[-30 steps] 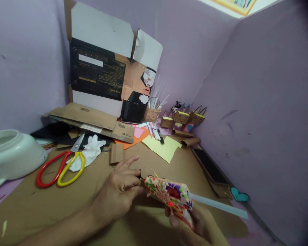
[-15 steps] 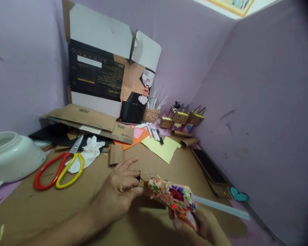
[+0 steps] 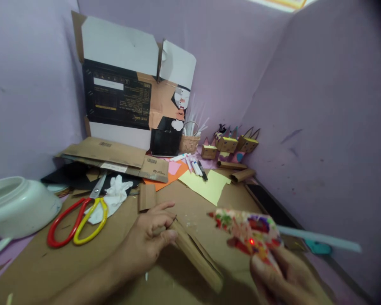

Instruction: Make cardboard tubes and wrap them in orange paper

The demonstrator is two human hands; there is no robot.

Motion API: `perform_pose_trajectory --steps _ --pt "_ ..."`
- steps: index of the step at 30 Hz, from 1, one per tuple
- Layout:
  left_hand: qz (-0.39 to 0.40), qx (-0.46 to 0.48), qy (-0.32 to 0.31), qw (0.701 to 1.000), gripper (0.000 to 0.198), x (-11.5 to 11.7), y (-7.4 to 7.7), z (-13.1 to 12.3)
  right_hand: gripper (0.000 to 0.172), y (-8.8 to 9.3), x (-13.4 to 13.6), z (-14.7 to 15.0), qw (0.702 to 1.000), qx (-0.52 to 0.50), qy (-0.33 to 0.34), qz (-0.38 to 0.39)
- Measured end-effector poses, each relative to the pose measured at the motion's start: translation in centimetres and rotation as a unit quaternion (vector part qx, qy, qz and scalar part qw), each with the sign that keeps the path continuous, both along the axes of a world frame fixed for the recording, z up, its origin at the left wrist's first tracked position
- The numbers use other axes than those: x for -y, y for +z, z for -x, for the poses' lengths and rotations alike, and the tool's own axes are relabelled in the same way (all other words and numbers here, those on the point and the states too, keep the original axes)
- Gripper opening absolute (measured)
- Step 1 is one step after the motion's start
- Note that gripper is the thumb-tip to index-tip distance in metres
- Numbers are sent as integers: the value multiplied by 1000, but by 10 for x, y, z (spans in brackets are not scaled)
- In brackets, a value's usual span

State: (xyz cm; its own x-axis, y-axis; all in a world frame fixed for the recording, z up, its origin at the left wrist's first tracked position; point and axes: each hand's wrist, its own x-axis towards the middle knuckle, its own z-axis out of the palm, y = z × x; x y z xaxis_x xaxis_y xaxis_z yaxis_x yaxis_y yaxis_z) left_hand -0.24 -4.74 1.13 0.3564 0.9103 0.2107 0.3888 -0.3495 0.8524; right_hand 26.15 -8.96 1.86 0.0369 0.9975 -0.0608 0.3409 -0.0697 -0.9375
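A folded strip of brown cardboard (image 3: 195,258) slants over the work surface, its upper end pinched between the thumb and fingers of my left hand (image 3: 149,233). A small dark bit shows at that pinched end. My right hand (image 3: 282,271) grips a flower-patterned hot glue gun (image 3: 250,233) by its handle. Its nozzle points left, apart from the cardboard, and a red light glows on its side. From the back of the gun sticks a long translucent glue stick (image 3: 320,238).
Red-and-yellow scissors (image 3: 92,228) and a crumpled white tissue (image 3: 117,192) lie on the left by a white pot (image 3: 22,207). Markers (image 3: 195,166) and yellow paper (image 3: 206,186) are farther back. Small cardboard figures (image 3: 227,145) stand by the wall. A phone-like dark slab (image 3: 273,203) lies right.
The glue gun has moved right, away from my left hand, uncovering the cardboard strip. My left hand still pinches the strip's end. The view has shifted slightly.
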Motion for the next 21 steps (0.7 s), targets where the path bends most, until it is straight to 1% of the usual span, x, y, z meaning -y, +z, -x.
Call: perform_pose_trajectory --steps 2,4,7,9,10,12,14,15,16,17,18,19,20,21 --pt "49 18 -18 998 22 -3 2 5 35 0 -28 0 996 -80 24 20" --pt "82 22 -39 996 23 -5 3 9 35 -4 -63 4 988 -148 -8 35" --pt "106 6 -56 993 22 -8 3 12 39 -15 -113 15 991 -124 -15 43" --pt "104 3 -56 993 22 -10 0 13 42 -22 -136 21 995 -94 -20 39" --pt "99 8 -57 993 22 -11 -1 13 43 -25 -144 22 996 -76 -23 34" --pt "86 18 -70 994 23 -13 -3 13 41 -26 -151 22 999 -35 -23 25" --pt "74 24 -94 992 26 -15 -2 14 36 -23 -149 19 1000 8 -26 14" --pt "70 27 -110 991 28 -16 -1 15 32 -19 -146 18 998 43 -35 -7" --pt "67 28 -124 990 31 -17 1 15 28 -14 -141 16 995 82 -50 -37" --pt "66 29 -136 988 35 -18 3 15 25 -10 -136 16 981 148 -70 -101" --pt "66 29 -143 987 39 -19 6 16 24 -6 -129 18 968 187 -69 -153" --pt "68 27 -148 986 42 -19 8 16 24 -2 -123 20 965 183 -37 -184" --pt "73 26 -150 986 44 -20 11 15 26 0 -116 25 971 143 27 -187" --pt "78 25 -154 985 45 -20 12 14 27 1 -108 30 978 77 111 -161"
